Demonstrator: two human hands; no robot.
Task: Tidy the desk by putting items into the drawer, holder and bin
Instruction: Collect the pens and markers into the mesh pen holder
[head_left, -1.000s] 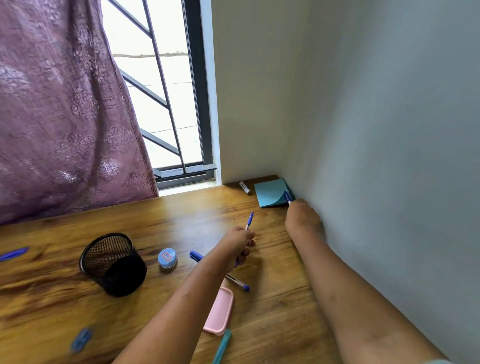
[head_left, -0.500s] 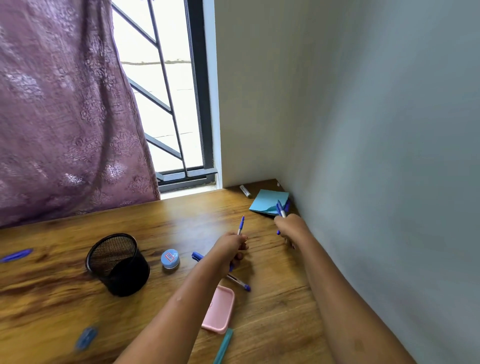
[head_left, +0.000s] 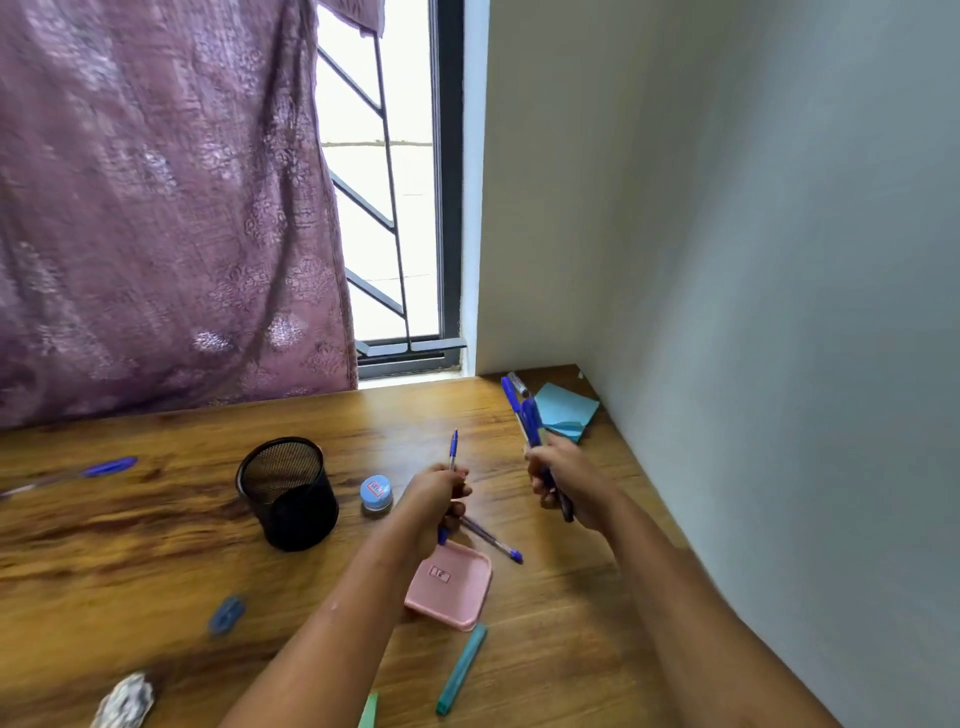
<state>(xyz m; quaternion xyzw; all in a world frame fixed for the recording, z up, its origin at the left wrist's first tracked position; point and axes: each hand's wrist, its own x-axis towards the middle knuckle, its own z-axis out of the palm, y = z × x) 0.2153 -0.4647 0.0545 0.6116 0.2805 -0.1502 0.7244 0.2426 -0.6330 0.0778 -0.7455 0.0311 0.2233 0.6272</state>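
Along the worktop's (head_left: 156, 545) left edge I see a blue-capped pen (head_left: 78, 474) lying flat, blurred. Toward the near left corner sits a crumpled grey scrap (head_left: 124, 701), and a little further in a small blue clip (head_left: 226, 614), too smeared to read clearly. The black mesh holder (head_left: 287, 493) stands upright in the left-middle of the worktop, and I cannot see anything inside it. Just beside it on the right sits a small blue-lidded jar (head_left: 376, 494).

My left hand (head_left: 436, 493) is above the middle of the worktop, its fingers clenched around a thin blue pen (head_left: 453, 451) that points up and away from me. Under that hand a loose pen (head_left: 493, 541) lies flat, its blue cap end pointing toward the right edge, just beyond a pink square lid (head_left: 449, 587). Nearer the front edge lie a teal stick (head_left: 462, 670) and, at the very bottom, a green tip (head_left: 370, 712) that is mostly cut off.

My right hand (head_left: 569, 483) is raised near the far right corner, fingers closed on a bundle of blue pens (head_left: 527, 415); I cannot tell how many. Behind them, in that corner against the wall, a blue sticky-note pad (head_left: 566, 410) lies flat, with a small silver-and-black marker (head_left: 518, 383) just beside it on the left.
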